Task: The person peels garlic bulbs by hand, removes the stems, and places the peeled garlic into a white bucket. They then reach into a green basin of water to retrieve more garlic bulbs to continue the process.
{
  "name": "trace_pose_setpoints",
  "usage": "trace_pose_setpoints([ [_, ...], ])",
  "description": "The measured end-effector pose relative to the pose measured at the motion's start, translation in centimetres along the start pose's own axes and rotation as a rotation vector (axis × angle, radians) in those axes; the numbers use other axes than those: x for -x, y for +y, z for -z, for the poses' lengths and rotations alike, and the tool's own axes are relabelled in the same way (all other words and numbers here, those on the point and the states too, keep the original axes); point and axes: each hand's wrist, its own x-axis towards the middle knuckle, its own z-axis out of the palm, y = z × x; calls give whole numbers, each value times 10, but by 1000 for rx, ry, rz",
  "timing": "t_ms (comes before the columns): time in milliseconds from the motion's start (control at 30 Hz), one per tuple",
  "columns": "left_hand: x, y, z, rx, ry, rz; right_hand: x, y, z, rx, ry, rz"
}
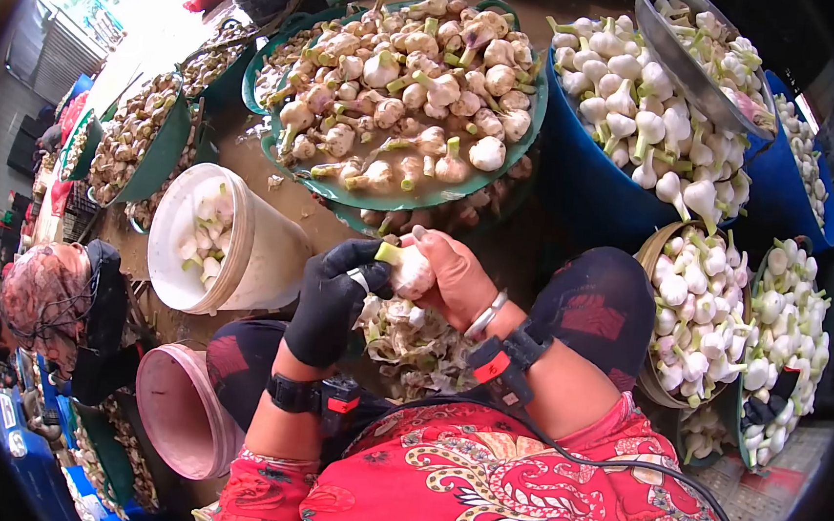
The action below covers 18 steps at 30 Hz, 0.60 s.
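Note:
A garlic bulb (412,276) with a short cut green stem is held between my two hands, above my lap. My left hand (333,298), in a black glove with a pale band round one finger, is closed at the bulb's stem side. Bare-skinned, my right hand (459,279) curls its fingers and thumb round the bulb's other side. Below the hands lies a heap of papery garlic peelings (415,344). Just beyond them stands a wide green tub (368,196) piled with untrimmed, soil-stained bulbs.
To the left are a white bucket (275,254) holding some white bulbs and a pink bucket (219,436). A blue tub (572,160) of clean garlic, a metal basin (691,72) and a full basket (697,317) stand right. Another person (46,305) sits at the left.

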Motion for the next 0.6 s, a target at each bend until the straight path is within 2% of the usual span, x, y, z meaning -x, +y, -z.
trace_pose_setpoints([
  [67, 3, 3, 4, -332, -17, -84, -2, -13, 4, -164, -86, -452],
  [100, 1, 3, 8, -333, -18, -78, -13, -8, 17, -220, -279, -552],
  [133, -4, 2, 13, -658, -54, -348, -11, -3, 19, -223, -279, -554],
  [167, -7, 1, 16, -979, -91, -621, -5, -7, 10, -261, -299, -654],
  [200, -8, -1, 14, -979, -88, -617, -1, -8, 5, -297, -319, -754],
  [233, -10, -2, 10, -976, -95, -652, -2, 3, 14, -283, -546, -716],
  [267, -11, -4, 9, -975, -102, -687, -3, 1, 14, -283, -550, -719],
  [300, -10, -9, 10, -878, -75, -561, -2, -2, 13, -267, -491, -695],
  [333, -6, -15, 11, -879, -77, -561, -2, -7, 12, -252, -429, -668],
  [367, -1, -19, 11, -342, 11, -260, -2, -12, 13, -264, -377, -622],
  [400, 1, -22, 10, 195, 92, 44, -2, -12, 11, -199, -201, -556],
  [533, 11, -19, 8, 273, -75, 92, -5, -13, 16, -77, -192, -438],
  [600, 11, -16, 2, 170, -15, 28, -5, -5, 13, -30, -205, -398],
])
